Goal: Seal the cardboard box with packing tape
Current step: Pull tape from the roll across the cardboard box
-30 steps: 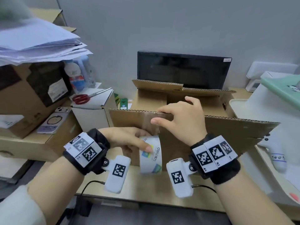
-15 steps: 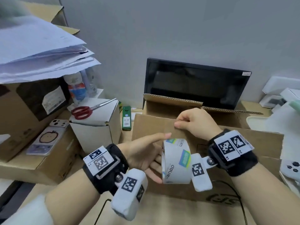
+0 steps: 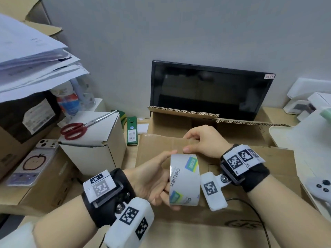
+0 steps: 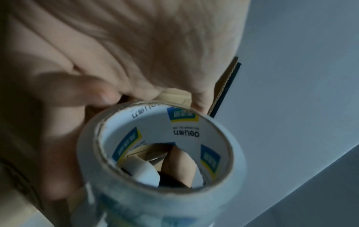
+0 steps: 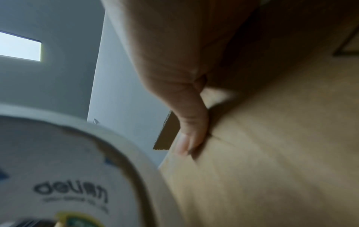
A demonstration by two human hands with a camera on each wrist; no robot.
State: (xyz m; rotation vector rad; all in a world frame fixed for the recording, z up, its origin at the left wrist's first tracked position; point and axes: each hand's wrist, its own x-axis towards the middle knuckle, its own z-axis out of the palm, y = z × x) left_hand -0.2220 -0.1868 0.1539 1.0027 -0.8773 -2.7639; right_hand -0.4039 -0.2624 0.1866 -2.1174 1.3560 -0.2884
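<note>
The brown cardboard box (image 3: 170, 124) stands before the monitor with its far flaps (image 3: 182, 111) open. My right hand (image 3: 195, 143) grips the top edge of the near flap (image 3: 157, 145), fingers curled over it, thumb (image 5: 192, 126) pressed on the near face (image 5: 272, 138). My left hand (image 3: 161, 176) holds the white printed tape roll (image 3: 184, 179) on edge just below that hand, thumb on top, fingers curled underneath. The left wrist view looks through the roll's core (image 4: 184, 126). The roll's rim (image 5: 58, 169) fills the lower left of the right wrist view. I cannot make out a tape strip.
A black monitor (image 3: 209, 90) stands against the wall behind the box. Red scissors (image 3: 77, 128) lie on a white carton (image 3: 95, 149) at the left, with a phone (image 3: 30, 165), a paper stack (image 3: 32, 56) and a green pack (image 3: 132, 130) nearby. A controller (image 3: 320, 187) lies right.
My left hand has lifted the tape roll and turned it on edge, closer to my right wrist. My right hand has stayed on the near flap's edge.
</note>
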